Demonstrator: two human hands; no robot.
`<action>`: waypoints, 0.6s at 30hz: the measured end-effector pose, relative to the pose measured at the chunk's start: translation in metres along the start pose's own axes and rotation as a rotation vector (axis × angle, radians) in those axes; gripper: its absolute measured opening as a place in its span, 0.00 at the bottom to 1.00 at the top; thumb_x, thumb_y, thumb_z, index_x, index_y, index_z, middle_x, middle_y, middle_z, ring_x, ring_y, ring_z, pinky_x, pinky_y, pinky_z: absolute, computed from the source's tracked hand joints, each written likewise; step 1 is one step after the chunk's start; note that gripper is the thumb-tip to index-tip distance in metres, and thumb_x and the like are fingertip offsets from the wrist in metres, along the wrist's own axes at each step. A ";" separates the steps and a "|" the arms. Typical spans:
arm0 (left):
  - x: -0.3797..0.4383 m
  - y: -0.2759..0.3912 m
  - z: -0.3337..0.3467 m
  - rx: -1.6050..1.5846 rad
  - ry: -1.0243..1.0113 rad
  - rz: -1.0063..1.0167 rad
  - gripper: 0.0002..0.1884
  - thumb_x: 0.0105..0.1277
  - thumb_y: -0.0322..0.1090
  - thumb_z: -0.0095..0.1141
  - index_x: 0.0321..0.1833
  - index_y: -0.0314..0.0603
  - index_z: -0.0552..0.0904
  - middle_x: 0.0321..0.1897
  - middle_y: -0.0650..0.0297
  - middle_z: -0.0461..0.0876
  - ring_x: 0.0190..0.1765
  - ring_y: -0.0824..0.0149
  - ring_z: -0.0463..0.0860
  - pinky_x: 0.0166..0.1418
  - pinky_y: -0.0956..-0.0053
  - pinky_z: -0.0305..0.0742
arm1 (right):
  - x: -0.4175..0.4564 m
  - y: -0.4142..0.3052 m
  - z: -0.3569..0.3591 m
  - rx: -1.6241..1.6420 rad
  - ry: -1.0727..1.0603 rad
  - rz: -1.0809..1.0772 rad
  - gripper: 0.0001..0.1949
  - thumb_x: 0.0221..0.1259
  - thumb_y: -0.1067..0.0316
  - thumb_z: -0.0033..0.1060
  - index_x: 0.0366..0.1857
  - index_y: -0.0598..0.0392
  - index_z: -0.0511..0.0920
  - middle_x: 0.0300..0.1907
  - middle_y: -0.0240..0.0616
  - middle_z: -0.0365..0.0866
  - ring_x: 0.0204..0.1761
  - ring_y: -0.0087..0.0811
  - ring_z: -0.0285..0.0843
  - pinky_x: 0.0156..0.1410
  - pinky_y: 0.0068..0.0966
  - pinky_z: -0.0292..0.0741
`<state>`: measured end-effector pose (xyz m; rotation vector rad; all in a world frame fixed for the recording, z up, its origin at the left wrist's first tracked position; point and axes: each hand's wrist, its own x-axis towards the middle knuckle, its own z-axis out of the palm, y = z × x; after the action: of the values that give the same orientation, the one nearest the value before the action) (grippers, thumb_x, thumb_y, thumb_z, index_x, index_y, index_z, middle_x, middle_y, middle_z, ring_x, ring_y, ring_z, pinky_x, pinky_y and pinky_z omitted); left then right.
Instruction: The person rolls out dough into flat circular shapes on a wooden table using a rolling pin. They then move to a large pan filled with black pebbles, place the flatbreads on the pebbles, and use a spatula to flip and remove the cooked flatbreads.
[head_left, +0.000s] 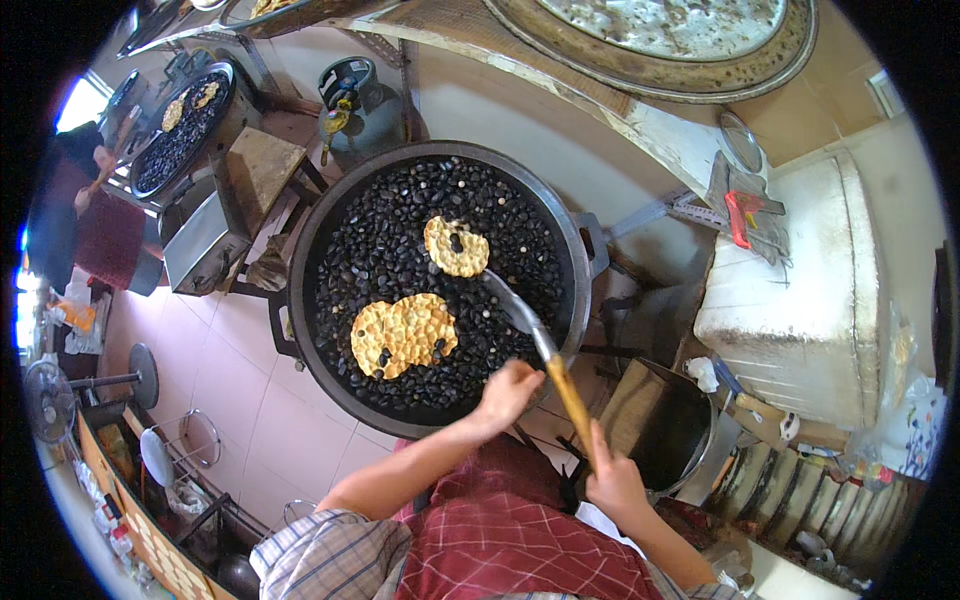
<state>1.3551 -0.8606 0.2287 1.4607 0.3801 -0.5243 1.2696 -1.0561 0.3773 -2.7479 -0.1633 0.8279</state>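
Observation:
My right hand grips the wooden handle of a metal spatula. The spatula's metal end reaches into a big round black pan filled with dark pebbles. A smaller dimpled flatbread, with dark stones on it, lies just beyond the metal end. Left of it, on the pebbles, rest two golden dimpled flatbreads that touch or overlap. My left hand hovers over the pan's near edge, beside the handle; its fingers are curled, and I cannot see whether they hold anything.
A gas cylinder stands behind the pan. At far left, a person works at another pebble pan. To the right are a white box, a red-handled tool and a dark basin. A shelf crosses the back.

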 end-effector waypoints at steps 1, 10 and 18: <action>0.005 0.006 -0.011 0.355 0.138 0.253 0.13 0.60 0.36 0.61 0.43 0.37 0.75 0.35 0.52 0.82 0.38 0.50 0.83 0.43 0.58 0.78 | -0.008 0.009 0.000 0.003 0.040 0.012 0.46 0.42 0.81 0.56 0.75 0.55 0.54 0.35 0.63 0.79 0.35 0.58 0.82 0.42 0.47 0.78; 0.147 0.095 -0.126 1.156 0.861 -0.069 0.21 0.51 0.45 0.67 0.42 0.35 0.87 0.50 0.54 0.73 0.57 0.55 0.68 0.58 0.64 0.67 | -0.002 0.020 0.021 0.341 0.396 0.039 0.43 0.48 0.81 0.55 0.75 0.53 0.54 0.39 0.61 0.81 0.39 0.58 0.83 0.42 0.43 0.78; 0.151 0.089 -0.112 0.362 0.653 0.307 0.05 0.50 0.28 0.62 0.28 0.40 0.79 0.26 0.58 0.83 0.35 0.55 0.84 0.44 0.63 0.78 | -0.016 0.012 0.037 0.545 0.148 0.078 0.43 0.47 0.75 0.63 0.74 0.53 0.57 0.40 0.60 0.81 0.39 0.54 0.84 0.47 0.35 0.79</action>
<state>1.5375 -0.7627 0.2107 1.9899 0.5765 0.1594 1.2358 -1.0624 0.3524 -2.2937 0.1762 0.5754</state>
